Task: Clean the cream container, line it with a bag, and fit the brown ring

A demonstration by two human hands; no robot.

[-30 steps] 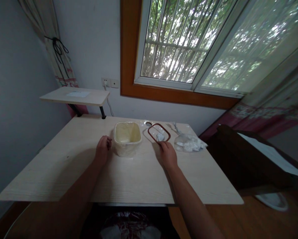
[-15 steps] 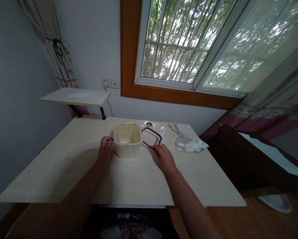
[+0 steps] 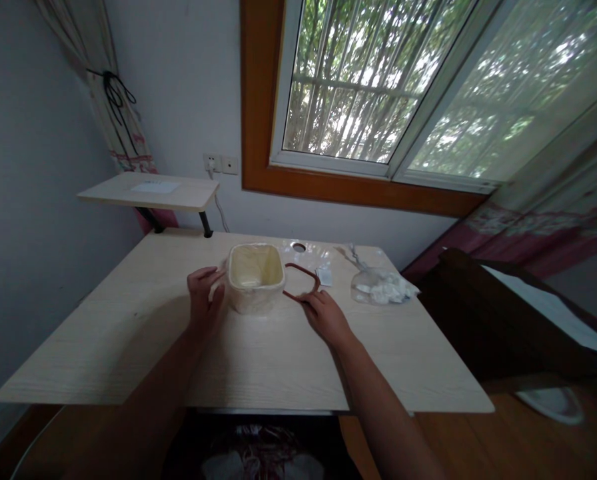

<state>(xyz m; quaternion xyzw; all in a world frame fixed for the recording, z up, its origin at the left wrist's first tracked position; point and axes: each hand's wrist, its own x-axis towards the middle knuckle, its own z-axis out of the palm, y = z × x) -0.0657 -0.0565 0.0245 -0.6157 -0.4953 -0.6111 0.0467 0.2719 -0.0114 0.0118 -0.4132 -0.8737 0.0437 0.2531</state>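
Note:
A small cream bin (image 3: 255, 278) lined with a thin plastic bag stands on the pale wooden table (image 3: 128, 333). My left hand (image 3: 203, 297) is spread open against the bin's left side. My right hand (image 3: 323, 317) pinches a reddish-brown rectangular ring (image 3: 303, 283), which leans against the bin's right side.
A clear bag of white pieces (image 3: 381, 288) lies to the right of the ring, with a small white packet (image 3: 323, 276) and crinkled clear plastic behind it. A raised shelf (image 3: 148, 192) stands at the table's back left. A dark chair (image 3: 503, 320) is on the right.
My right hand has drawn the brown ring leftward until it leans against the bin. My left hand has moved to the bin's side and its fingers have opened.

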